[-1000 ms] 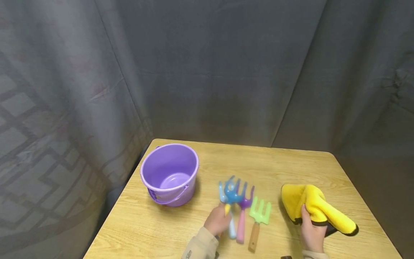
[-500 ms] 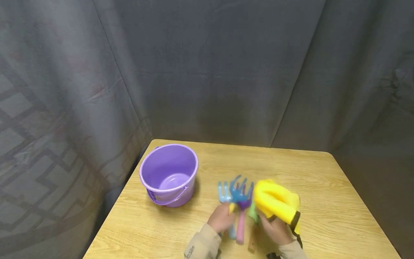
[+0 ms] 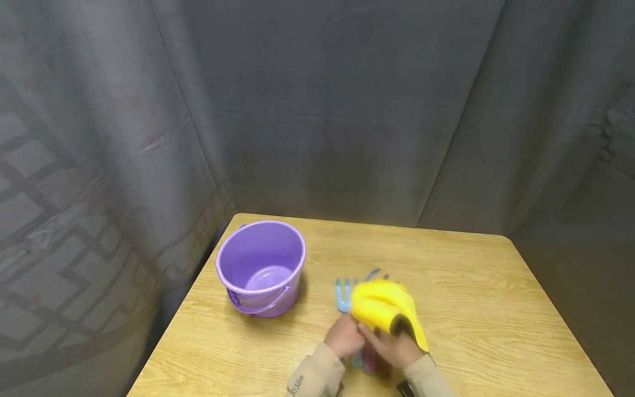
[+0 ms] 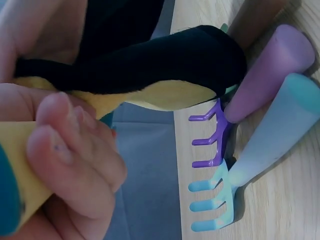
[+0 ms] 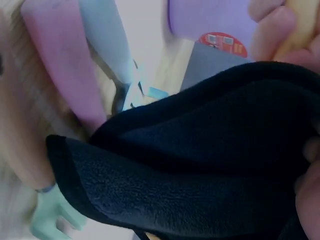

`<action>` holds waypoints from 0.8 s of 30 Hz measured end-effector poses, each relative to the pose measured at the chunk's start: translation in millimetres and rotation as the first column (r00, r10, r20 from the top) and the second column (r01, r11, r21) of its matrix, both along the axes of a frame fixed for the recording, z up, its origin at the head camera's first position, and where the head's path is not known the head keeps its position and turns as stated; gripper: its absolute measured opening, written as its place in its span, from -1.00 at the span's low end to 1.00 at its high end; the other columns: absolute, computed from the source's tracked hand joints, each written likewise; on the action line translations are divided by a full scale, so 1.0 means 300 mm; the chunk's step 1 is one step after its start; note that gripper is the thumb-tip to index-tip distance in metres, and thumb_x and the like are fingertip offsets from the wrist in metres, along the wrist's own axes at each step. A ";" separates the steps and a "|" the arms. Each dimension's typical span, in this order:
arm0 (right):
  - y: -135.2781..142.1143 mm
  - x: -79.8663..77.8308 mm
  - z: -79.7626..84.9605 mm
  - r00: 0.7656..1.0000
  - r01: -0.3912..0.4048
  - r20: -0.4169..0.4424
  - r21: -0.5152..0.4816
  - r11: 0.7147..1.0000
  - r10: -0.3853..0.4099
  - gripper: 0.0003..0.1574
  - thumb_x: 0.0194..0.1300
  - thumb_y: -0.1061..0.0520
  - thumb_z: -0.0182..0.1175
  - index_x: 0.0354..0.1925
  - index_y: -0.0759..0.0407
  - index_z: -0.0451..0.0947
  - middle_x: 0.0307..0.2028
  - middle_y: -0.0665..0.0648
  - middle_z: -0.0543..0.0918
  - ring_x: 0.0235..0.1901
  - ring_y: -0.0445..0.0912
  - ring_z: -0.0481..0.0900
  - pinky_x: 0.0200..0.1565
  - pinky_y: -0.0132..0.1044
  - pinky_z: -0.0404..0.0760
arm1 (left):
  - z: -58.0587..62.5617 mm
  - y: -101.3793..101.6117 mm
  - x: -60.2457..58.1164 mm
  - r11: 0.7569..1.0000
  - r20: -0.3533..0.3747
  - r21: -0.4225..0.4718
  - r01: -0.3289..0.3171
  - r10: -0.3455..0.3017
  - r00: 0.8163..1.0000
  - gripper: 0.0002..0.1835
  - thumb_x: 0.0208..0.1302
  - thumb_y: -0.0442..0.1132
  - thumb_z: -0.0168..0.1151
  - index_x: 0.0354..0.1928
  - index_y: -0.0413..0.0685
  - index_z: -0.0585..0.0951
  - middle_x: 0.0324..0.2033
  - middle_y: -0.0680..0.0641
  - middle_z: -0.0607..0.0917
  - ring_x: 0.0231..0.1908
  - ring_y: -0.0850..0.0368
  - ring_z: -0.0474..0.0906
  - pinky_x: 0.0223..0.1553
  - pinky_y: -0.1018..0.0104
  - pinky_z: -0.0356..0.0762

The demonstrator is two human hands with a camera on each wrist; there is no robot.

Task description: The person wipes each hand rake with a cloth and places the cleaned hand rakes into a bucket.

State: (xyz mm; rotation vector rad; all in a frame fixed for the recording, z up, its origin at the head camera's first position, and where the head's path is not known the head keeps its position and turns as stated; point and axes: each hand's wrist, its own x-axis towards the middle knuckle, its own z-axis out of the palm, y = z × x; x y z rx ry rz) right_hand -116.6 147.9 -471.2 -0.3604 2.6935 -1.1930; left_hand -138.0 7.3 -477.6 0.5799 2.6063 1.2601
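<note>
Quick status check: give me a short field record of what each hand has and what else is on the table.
left hand: grips the yellow handle of a rake, its blue head hidden under the cloth
right hand: holds the yellow cloth over the rake heads
light blue rake: flat on the table, beside the purple rake
green rake: mostly hidden, only a blurred part shows at the right wrist
purple bucket: upright, to the left, untouched

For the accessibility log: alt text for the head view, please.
Both hands meet at the table's near edge: the right hand holds a yellow cloth over toy rakes held by the left hand. A purple bucket stands left.
</note>
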 end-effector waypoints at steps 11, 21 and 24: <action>-0.003 -0.030 -0.031 0.992 0.107 -0.081 0.129 0.986 -0.097 -0.40 0.31 -0.18 -0.11 -0.77 0.08 0.20 -0.82 -0.08 0.22 -0.84 -0.27 0.14 -0.77 -0.43 0.23 | 0.019 0.024 0.016 0.999 0.042 0.031 -0.016 0.015 0.999 -0.84 0.10 -0.34 0.06 -0.60 -0.05 0.48 -0.71 0.13 0.42 -0.74 0.29 0.30 -0.68 0.45 0.31; 0.000 -0.049 -0.030 0.981 0.193 0.010 0.076 0.978 -0.194 -0.37 0.30 -0.26 -0.18 -0.69 0.12 0.30 -0.80 -0.01 0.30 -0.83 -0.19 0.23 -0.75 -0.36 0.28 | 0.030 0.029 0.034 0.999 0.008 -0.018 -0.045 0.045 0.999 -0.61 0.11 -0.28 0.09 -0.02 -0.33 0.42 -0.62 0.02 0.52 -0.56 0.20 0.49 -0.43 0.37 0.48; 0.007 -0.056 -0.039 0.976 0.216 0.005 0.068 0.974 -0.217 -0.40 0.29 -0.27 -0.16 -0.67 0.10 0.31 -0.81 -0.02 0.29 -0.83 -0.19 0.23 -0.76 -0.36 0.28 | 0.023 0.034 0.045 0.999 0.032 0.001 -0.038 0.038 0.999 -0.47 0.11 -0.30 0.08 0.15 -0.31 0.29 -0.73 0.06 0.51 -0.68 0.24 0.45 -0.55 0.41 0.43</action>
